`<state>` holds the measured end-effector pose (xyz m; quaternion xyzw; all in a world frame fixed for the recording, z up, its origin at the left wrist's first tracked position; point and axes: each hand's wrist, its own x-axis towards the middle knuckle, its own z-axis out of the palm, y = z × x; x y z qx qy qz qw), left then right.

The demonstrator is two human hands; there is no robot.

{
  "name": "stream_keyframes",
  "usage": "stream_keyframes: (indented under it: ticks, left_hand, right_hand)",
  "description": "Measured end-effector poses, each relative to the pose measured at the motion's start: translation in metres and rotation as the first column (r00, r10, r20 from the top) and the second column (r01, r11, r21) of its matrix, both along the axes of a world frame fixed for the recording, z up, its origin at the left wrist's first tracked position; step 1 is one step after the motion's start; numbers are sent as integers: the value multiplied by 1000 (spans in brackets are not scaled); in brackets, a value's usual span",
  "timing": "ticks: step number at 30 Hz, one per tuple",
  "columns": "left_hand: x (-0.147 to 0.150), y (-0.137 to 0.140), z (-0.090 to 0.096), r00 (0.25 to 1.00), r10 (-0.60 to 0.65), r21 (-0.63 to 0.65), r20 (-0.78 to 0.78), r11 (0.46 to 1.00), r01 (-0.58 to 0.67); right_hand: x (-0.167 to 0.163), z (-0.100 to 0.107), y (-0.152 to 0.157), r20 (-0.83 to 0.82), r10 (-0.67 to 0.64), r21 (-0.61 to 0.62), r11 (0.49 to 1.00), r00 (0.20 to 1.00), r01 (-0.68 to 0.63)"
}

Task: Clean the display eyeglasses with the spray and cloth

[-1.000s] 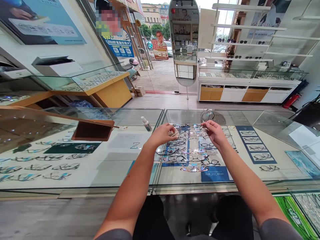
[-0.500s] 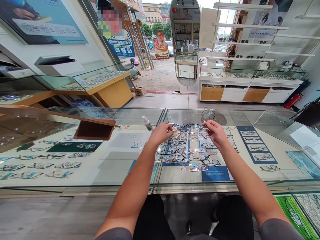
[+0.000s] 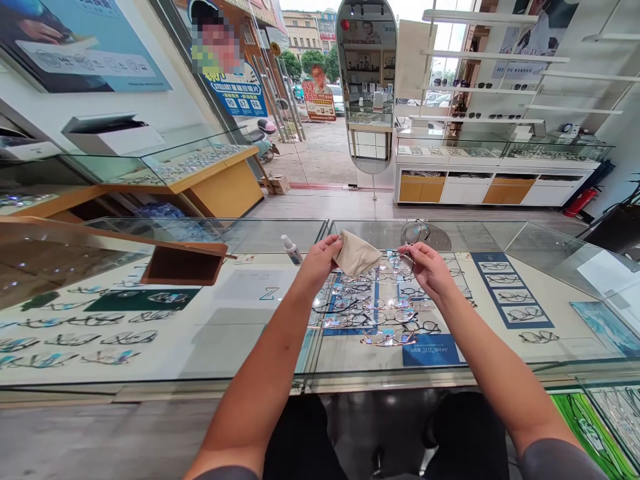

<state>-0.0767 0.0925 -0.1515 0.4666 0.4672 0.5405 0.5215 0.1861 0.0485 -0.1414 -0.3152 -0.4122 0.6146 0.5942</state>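
Over the glass desk (image 3: 390,381), the step seems to be handling cloth and glasses together; the next move should call for gentle control. The left hand's (image 3: 319,261) fingers pinch the cloth (image 3: 356,255), which spreads toward three o'clock. The right hand's (image 3: 429,268) closed fingers seem to grip the glasses (image 3: 408,265), hanging at six o'clock.

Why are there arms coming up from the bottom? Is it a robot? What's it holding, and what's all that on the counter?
No robot here! These are a person's bare hands. The camera is worn on the person's head, looking forward and down, so you see almost what they see. The left hand holds a beige, soft-looking cloth. The right hand seems to pinch a thin-framed pair of glasses, but it blends into those behind. Along the clear glass counter are rows of clear-lensed eyeglasses, and a small white bottle near the left hand.
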Motion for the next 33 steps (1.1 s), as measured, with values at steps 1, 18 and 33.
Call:
stream_keyframes:
  ticks: [1, 18, 33]
  left_hand:
    - [5, -3, -1, 998, -46, -2, 50, 999, 47]
    - [32, -28, 6, 938, -324, -18, 124, 944, 329]
    - [34, -40, 14, 879, -444, 10, -171, 892, 453]
  right_hand:
    - [-1, 0, -1, -14, 1, -5, 1000, 1000, -1]
    - [-8, -1, -7, -44, 39, -102, 994, 998, -44]
    - [-8, 0, -10, 170, 91, 34, 995, 981, -98]
